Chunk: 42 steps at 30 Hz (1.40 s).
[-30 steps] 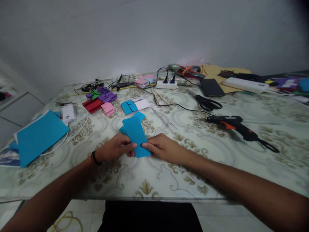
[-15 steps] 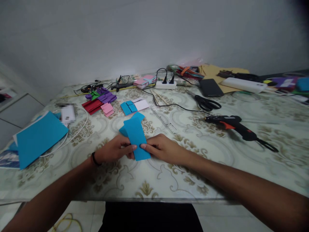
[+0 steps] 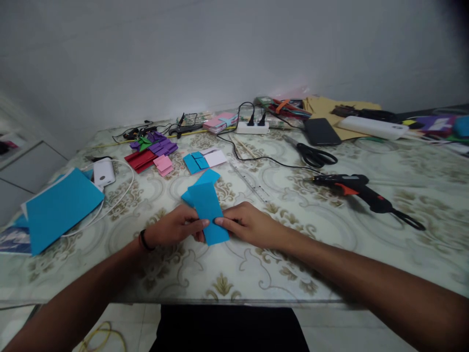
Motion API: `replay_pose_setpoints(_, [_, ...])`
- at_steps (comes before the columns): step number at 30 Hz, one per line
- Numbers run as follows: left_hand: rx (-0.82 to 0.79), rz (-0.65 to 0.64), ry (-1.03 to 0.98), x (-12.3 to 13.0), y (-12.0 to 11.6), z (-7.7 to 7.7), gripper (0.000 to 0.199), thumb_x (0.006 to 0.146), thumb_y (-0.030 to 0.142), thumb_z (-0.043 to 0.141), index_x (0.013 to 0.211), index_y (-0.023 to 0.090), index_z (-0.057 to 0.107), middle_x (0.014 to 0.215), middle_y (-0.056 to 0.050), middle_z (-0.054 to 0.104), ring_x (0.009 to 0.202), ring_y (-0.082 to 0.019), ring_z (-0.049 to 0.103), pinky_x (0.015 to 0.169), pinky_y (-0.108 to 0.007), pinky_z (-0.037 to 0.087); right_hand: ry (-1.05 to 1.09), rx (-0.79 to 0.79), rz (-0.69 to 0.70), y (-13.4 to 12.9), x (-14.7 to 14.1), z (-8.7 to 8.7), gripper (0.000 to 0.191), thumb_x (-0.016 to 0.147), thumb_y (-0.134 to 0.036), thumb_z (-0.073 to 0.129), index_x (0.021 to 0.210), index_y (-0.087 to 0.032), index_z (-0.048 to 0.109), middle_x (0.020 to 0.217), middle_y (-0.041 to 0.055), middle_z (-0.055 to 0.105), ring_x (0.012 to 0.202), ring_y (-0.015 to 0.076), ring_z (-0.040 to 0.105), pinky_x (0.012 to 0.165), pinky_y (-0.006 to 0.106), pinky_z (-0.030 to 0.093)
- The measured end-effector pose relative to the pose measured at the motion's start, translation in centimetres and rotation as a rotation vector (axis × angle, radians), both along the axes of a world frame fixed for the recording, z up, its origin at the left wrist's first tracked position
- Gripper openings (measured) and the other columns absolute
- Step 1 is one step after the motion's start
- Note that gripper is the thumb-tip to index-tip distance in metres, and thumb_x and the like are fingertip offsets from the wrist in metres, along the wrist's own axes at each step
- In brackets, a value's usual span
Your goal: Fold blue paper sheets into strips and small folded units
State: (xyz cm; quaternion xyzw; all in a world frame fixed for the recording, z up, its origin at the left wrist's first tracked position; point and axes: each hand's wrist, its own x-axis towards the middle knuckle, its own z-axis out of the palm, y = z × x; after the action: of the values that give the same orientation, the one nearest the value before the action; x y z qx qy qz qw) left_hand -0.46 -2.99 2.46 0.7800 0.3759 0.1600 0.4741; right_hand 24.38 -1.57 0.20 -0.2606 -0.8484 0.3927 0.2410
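Note:
A strip of blue paper [image 3: 207,203] is held upright between both hands, above the table's near middle. My left hand [image 3: 186,224] pinches its left edge, thumb on the front and fingers behind. On the right edge, my right hand [image 3: 247,224] grips in the same way, its thumb pressed near the other thumb. Just behind the strip lie more blue paper pieces [image 3: 209,176], partly covered by it. Farther back are a folded blue piece [image 3: 197,162] and a white piece [image 3: 215,157], side by side.
A glue gun [image 3: 351,186] and black-handled scissors [image 3: 313,154] lie to the right. A clear ruler [image 3: 249,182] lies past my right hand. Blue sheets [image 3: 64,210] and a white device [image 3: 104,172] with a cable are left. A power strip [image 3: 252,128] stands near the wall.
Both hands keep the same grip on the blue paper strip, with barely any movement. The whole view has shifted very slightly.

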Motion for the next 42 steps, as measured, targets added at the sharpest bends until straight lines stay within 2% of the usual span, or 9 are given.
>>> replay_pose_setpoints(6, [-0.029,-0.011,0.01,-0.06,0.01,0.05,0.062,0.105,0.057,0.05,0.074,0.011,0.079,0.075,-0.012,0.08,0.067,-0.017,0.072,0.067,-0.025,0.056,-0.018,-0.018,-0.019,-0.07,0.01,0.1,0.052,0.106,-0.049,0.045,0.067,-0.016,0.054,0.06,-0.003,0.048,0.055,0.0068,0.043,0.058,0.02,0.034])
replay_pose_setpoints(11, [-0.016,-0.026,0.005,-0.11,0.04,-0.11,0.061,0.106,0.054,0.05,0.074,0.012,0.079,0.075,-0.011,0.08,0.066,-0.016,0.071,0.067,-0.025,0.055,-0.016,-0.038,-0.004,-0.11,0.03,0.23,0.051,0.107,-0.047,0.044,0.07,-0.015,0.058,0.063,-0.0012,0.056,0.058,0.0072,0.049,0.062,0.02,0.037])
replay_pose_setpoints(17, [-0.039,-0.032,0.014,-0.03,0.12,0.05,0.061,0.105,0.057,0.051,0.075,0.011,0.079,0.077,-0.011,0.081,0.07,-0.017,0.073,0.071,-0.025,0.056,-0.013,-0.03,-0.002,-0.01,-0.03,-0.02,0.051,0.106,-0.048,0.047,0.068,-0.015,0.056,0.059,-0.0029,0.052,0.055,0.0065,0.045,0.058,0.02,0.034])
replay_pose_setpoints(25, [-0.031,-0.026,-0.009,0.06,0.08,-0.11,0.063,0.105,0.058,0.049,0.072,0.012,0.076,0.072,-0.01,0.078,0.066,-0.016,0.07,0.067,-0.024,0.055,-0.005,-0.015,-0.001,-0.09,0.01,-0.02,0.051,0.106,-0.047,0.046,0.068,-0.015,0.056,0.059,-0.0024,0.053,0.056,0.007,0.045,0.058,0.02,0.034])
replay_pose_setpoints(29, [-0.015,-0.041,-0.024,0.02,0.16,-0.19,0.06,0.106,0.056,0.049,0.072,0.013,0.075,0.073,-0.01,0.077,0.067,-0.016,0.07,0.068,-0.024,0.054,0.004,-0.012,0.019,0.01,0.07,-0.12,0.052,0.107,-0.048,0.045,0.068,-0.015,0.056,0.062,-0.0012,0.057,0.057,0.0072,0.048,0.06,0.02,0.036])
replay_pose_setpoints(35, [-0.015,-0.041,-0.004,0.02,0.19,-0.21,0.06,0.106,0.054,0.049,0.073,0.011,0.075,0.073,-0.01,0.077,0.067,-0.015,0.069,0.067,-0.023,0.053,-0.003,0.006,0.009,-0.01,0.0,-0.12,0.053,0.107,-0.049,0.045,0.066,-0.016,0.053,0.06,-0.0028,0.049,0.056,0.0065,0.044,0.058,0.021,0.033])
replay_pose_setpoints(42, [0.0,-0.036,0.015,-0.09,0.11,-0.3,0.057,0.107,0.051,0.049,0.073,0.012,0.074,0.074,-0.009,0.077,0.068,-0.015,0.069,0.068,-0.023,0.053,-0.02,0.013,0.024,0.02,0.0,-0.1,0.053,0.107,-0.047,0.044,0.065,-0.016,0.051,0.061,-0.0025,0.049,0.057,0.0064,0.044,0.06,0.021,0.033])
